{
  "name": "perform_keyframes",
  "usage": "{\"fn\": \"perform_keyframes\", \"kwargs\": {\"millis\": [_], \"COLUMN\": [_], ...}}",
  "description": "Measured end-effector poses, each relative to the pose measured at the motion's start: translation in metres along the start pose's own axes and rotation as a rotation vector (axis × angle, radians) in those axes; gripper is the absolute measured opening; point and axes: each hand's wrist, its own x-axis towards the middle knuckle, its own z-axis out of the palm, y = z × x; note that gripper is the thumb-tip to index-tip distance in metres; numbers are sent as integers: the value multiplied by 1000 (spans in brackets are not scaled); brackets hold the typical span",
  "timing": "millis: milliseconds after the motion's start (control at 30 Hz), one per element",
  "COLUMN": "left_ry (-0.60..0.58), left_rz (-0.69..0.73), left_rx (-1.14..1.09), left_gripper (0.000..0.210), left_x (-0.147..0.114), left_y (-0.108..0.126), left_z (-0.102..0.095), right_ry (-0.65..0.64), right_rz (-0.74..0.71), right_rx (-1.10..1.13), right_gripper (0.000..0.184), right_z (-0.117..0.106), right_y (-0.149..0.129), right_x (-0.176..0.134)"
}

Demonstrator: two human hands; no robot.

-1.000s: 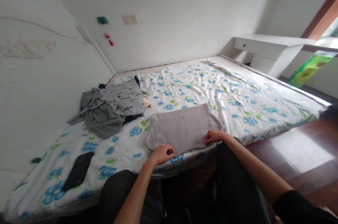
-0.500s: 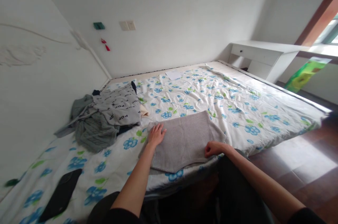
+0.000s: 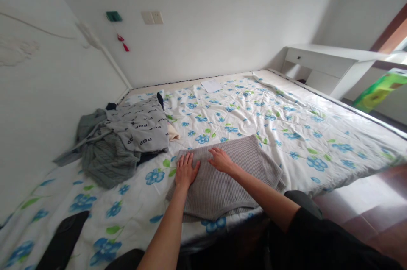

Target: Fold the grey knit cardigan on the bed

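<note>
A ribbed grey-beige knit garment [image 3: 219,196] lies spread flat at the near edge of the bed, partly under my forearms. My left hand [image 3: 187,170] rests flat on its upper left part, fingers stretched out. Over the garment's upper middle is my right hand [image 3: 221,160], its fingers slightly bent and apart, holding nothing; whether it touches the cloth I cannot tell. The exact kind of garment is unclear because it is folded or overlapped.
A heap of clothes, with a grey POP-print garment [image 3: 146,128] over a grey-green cable knit [image 3: 110,164], lies at left. A black phone [image 3: 65,240] is at front left. Paper [image 3: 211,86] lies on the flowered sheet [image 3: 286,155]. A white desk [image 3: 330,64] stands beyond.
My right hand has moved left and away from me, from the garment's lower right to its upper middle, and its fist has opened. My left hand stays on the garment.
</note>
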Motion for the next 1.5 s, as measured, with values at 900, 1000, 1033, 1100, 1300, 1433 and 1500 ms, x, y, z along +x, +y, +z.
{"fn": "perform_keyframes", "kwargs": {"millis": [900,1000,1033,1100,1300,1433,1500], "left_ry": [-10,-8,0,21,33,8,-1], "left_rz": [-11,-6,-6,-8,-1,-15,-20], "left_rx": [-29,-27,-26,-14,8,-1,-7], "left_gripper": [70,70,69,68,67,68,69], "left_x": [4,2,1,0,0,1,1], "left_y": [-8,-8,-7,-6,-6,-5,-4], "left_z": [1,2,3,5,7,5,4], "right_ry": [26,212,287,384,273,293,340], "right_rz": [281,337,405,551,596,702,728], "right_rx": [-89,8,38,118,369,568,575], "right_gripper": [68,62,64,80,76,51,56], "right_z": [-57,-56,-58,-64,-82,-86,-89], "right_y": [235,245,249,257,263,266,271], "right_x": [-32,-33,-34,-32,-16,-19,-25]}}
